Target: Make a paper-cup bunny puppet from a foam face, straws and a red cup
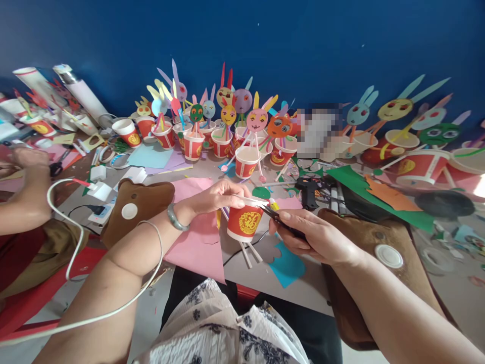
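Observation:
My left hand (223, 196) pinches a thin white strip (252, 201) just above a red paper cup (244, 225) with a gold emblem. The strip lies in front of the cup's rim. My right hand (314, 235) is wrapped around black-handled scissors (284, 222), whose tips meet the strip's right end. Whether the blades have cut into it I cannot tell. Below the cup lie thin white sticks (250, 254). A green paper disc (261, 193) shows behind the strip, and blue paper (288, 264) lies under my right hand.
Several cups with paper rabbit heads (257, 121) line the blue wall. Pink paper (193, 222) lies at left. A brown pouch (375, 273) sits by my right arm, a black glue gun (307, 191) behind. A white cable (157, 263) crosses my left forearm. Another person's arm (26, 187) is far left.

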A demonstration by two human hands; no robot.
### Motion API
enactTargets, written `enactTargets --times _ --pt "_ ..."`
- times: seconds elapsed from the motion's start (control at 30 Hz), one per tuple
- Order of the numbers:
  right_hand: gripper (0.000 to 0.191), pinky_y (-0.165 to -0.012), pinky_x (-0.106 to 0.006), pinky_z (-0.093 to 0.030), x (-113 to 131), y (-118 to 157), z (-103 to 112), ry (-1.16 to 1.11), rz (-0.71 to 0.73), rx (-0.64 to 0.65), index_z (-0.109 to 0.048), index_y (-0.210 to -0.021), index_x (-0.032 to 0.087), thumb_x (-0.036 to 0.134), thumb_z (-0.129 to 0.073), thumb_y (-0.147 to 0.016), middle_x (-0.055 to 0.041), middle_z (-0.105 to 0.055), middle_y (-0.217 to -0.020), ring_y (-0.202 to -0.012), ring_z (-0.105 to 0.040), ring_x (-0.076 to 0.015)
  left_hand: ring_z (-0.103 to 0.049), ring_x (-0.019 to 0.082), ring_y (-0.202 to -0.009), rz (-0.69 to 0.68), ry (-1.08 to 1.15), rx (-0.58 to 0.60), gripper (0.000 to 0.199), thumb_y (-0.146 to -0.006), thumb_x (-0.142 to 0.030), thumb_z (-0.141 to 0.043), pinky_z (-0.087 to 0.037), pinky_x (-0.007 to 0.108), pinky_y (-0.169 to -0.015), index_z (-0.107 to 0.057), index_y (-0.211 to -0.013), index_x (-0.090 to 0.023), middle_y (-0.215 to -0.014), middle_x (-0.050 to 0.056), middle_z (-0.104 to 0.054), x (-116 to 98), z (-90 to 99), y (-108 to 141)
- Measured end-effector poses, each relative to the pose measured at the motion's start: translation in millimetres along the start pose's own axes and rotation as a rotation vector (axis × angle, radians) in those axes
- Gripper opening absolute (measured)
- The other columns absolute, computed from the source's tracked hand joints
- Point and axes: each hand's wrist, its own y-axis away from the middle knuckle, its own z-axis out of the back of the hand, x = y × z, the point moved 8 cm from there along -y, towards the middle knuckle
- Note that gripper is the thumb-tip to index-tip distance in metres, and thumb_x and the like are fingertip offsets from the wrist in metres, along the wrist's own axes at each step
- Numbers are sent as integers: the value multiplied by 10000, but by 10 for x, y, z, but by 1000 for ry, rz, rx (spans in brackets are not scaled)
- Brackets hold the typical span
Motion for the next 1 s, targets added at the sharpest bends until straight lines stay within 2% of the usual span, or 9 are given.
enactTargets --times 0.1,0.37,0.6,0.7,1.0 --pt "411 -351 -209 -86 -20 -1 1 1 -13 12 -638 -841 142 548 -600 -887 101 -293 -416 -360 -135 -45 -548 170 -818 13 -34 19 259 -773 -322 -638 -418 312 -761 -573 -594 -147 -898 62 -627 -7 -2 6" --pt "417 -358 -219 -93 -69 -11 -6 37 -39 18 -632 -832 144 554 -587 -894 89 -309 -418 -368 -157 -53 -545 166 -791 23 -47 105 251 -766 -337 -656 -414 300 -734 -612 -612 -145 -878 62 -634 14 -8 10" --pt "458 -350 -216 -147 -37 -30 1 130 29 -26 -629 -830 132 578 -555 -908 80 -336 -427 -373 -214 -59 -534 154 -805 13 -88 108 282 -797 -336 -650 -420 296 -767 -586 -608 -137 -902 58 -610 11 -6 12" --pt "477 -360 -214 -173 -30 -44 28 176 62 -64 -629 -842 132 599 -551 -905 75 -359 -439 -382 -235 -60 -549 162 -846 6 -108 118 228 -829 -327 -624 -427 298 -791 -637 -701 -139 -930 61 -609 -7 -16 12" --pt "458 -368 -225 -148 -25 -45 -19 83 29 -38 -588 -794 161 607 -548 -893 83 -331 -429 -380 -193 -61 -565 177 -922 -29 -67 154 196 -850 -302 -627 -432 312 -876 -658 -734 -147 -999 69 -596 -50 -50 18"
